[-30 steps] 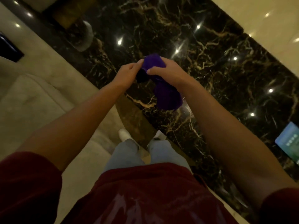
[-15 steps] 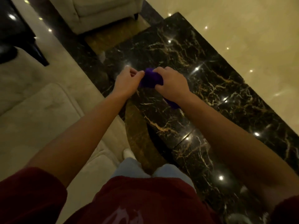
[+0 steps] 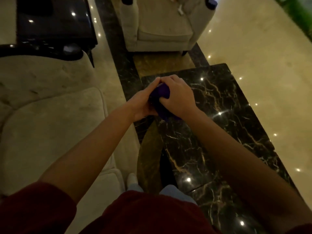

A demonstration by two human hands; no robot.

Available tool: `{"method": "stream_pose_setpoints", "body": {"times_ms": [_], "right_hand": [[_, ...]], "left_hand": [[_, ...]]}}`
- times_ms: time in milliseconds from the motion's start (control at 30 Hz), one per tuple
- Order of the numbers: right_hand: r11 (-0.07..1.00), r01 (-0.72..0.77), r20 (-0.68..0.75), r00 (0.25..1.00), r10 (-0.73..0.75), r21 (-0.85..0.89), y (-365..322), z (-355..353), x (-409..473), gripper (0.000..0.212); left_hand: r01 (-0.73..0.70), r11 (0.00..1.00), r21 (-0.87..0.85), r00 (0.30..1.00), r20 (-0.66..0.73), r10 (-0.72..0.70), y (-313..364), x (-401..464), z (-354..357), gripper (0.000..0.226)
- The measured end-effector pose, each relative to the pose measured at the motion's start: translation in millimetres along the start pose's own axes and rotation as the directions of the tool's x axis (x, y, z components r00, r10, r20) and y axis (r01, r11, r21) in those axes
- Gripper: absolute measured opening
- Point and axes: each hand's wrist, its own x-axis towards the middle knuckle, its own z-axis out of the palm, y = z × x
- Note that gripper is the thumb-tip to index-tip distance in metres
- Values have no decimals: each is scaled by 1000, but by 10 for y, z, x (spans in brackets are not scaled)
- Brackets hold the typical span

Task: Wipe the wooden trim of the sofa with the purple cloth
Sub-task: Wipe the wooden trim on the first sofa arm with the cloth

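Note:
The purple cloth (image 3: 161, 93) is bunched up between both of my hands, held in the air above the dark marble floor. My left hand (image 3: 143, 105) cups it from the left and below. My right hand (image 3: 177, 97) presses on it from the right, fingers curled over the top. Only a small purple patch and a dark fold below show between the hands. A beige sofa (image 3: 42, 125) fills the left side, its cushions close to my left arm. A beige armchair (image 3: 162, 26) with dark wooden arm ends (image 3: 211, 4) stands ahead.
A glossy black table (image 3: 54, 29) stands at the upper left beyond the sofa. The floor is black veined marble (image 3: 219, 107) bordered by cream marble (image 3: 263, 65) on the right. My legs and a white shoe (image 3: 131, 179) are below.
The view has tilted up, bringing the armchair and black table into sight. My hands have drawn closer together, gathering the hanging cloth into a tight bundle.

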Motion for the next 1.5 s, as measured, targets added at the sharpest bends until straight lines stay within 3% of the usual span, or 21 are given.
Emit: {"method": "stream_pose_setpoints", "body": {"times_ms": [100,233,300,367,467,567,633,700,733,800,833,900,967,1033,1133,1200,1267,1367,1433,1500], "right_hand": [[998,9,22,1000,-10,62,-106,121,171,66],[986,127,122,983,-140,110,-127,232,369,76],[970,161,217,956,-199,179,-35,229,512,75],[930,87,299,933,-202,358,67,221,675,71],[810,-88,273,957,-92,580,200,210,995,58],[784,-161,185,981,59,599,304,294,1327,51],[754,-235,220,968,123,613,306,357,1586,53],[653,-360,323,929,183,666,341,441,1594,56],[546,-427,414,897,156,720,312,486,1710,57],[341,-555,585,811,17,759,297,533,1799,56],[293,-584,628,775,-76,757,216,617,1921,56],[336,-577,652,737,-179,745,122,699,2021,60],[433,-559,670,725,-157,707,-101,875,2350,64],[530,-507,653,748,-122,680,-240,968,2576,55],[594,-475,639,765,-87,649,-466,1164,3042,40],[608,-490,659,749,-74,625,-524,1285,3239,30],[682,-448,714,683,-156,578,-816,1410,3701,25],[762,-356,765,586,-269,541,-1091,1461,4184,26],[786,-306,776,546,-317,537,-1224,1478,4451,24],[797,-282,779,531,-334,535,-1297,1540,4693,21]], "left_hand": [[-61,990,-129,997,-54,55,59,81,-76,56],[-109,922,-371,987,-153,55,-55,198,-132,59],[-147,905,-399,975,-214,65,-87,308,-140,56],[-168,917,-361,944,-328,44,-33,417,-160,49],[-224,912,-343,868,-496,26,199,554,-194,42],[-336,895,-293,801,-588,109,455,643,-272,45],[-400,873,-280,767,-623,152,623,687,-371,47],[-431,862,-265,764,-615,193,647,643,-421,49],[-457,846,-274,751,-629,201,720,655,-527,50],[-488,834,-260,736,-637,232,808,664,-630,50],[-501,828,-251,717,-657,235,908,652,-768,49],[-518,816,-256,708,-663,241,959,634,-927,45],[-501,834,-232,681,-700,214,1081,695,-1304,42],[-480,865,-145,636,-737,229,1149,739,-1563,37],[-416,909,-20,630,-727,273,1449,844,-1998,26],[-307,949,69,677,-686,268,1575,896,-2206,20],[-211,957,196,671,-684,288,1842,890,-2641,21],[-87,950,300,741,-618,263,2148,798,-3061,44],[-98,956,278,828,-510,233,2293,730,-3226,68],[-74,958,278,874,-445,196,2359,734,-3345,76]]}}
